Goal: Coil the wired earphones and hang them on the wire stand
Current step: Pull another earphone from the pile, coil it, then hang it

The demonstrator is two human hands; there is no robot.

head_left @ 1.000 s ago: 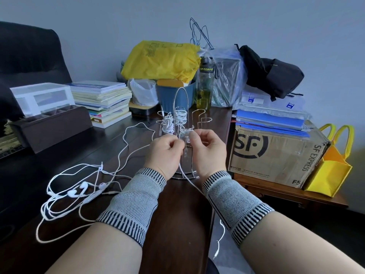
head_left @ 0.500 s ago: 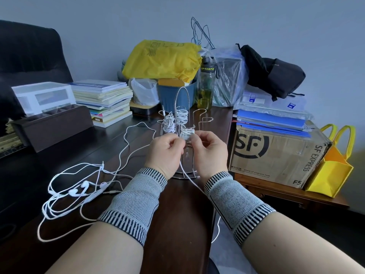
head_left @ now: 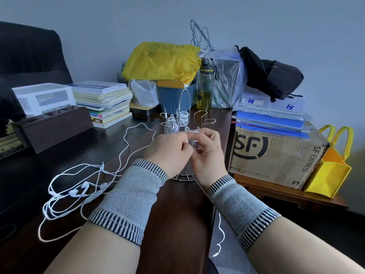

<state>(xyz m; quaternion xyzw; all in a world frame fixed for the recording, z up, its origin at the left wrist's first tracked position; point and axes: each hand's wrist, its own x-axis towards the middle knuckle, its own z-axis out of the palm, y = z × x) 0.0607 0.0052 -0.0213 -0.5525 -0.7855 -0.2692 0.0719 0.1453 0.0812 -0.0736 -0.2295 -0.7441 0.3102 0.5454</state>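
White earphone cord is pinched between the fingertips of the left hand and the right hand, which meet knuckle to knuckle in front of the wire stand; both hands have their fingers curled tight round a small bundle of the cord at the height of the stand's lower hooks. From under the right hand a single thin strand runs down along the wrist and off the edge of the tabletop, where it hangs in a loose wave. Two coiled earphone sets already sit on the stand's hooks, wound into tight white bunches, one with a plug poking upward. To the left, a loose tangle of earphones lies spread on the dark wood, its earbuds close together and one long cord looping away toward the stand. Both forearms wear grey knitted wrist sleeves with striped cuffs. A cardboard box stands to the right of the stand, a stack of books to its left.
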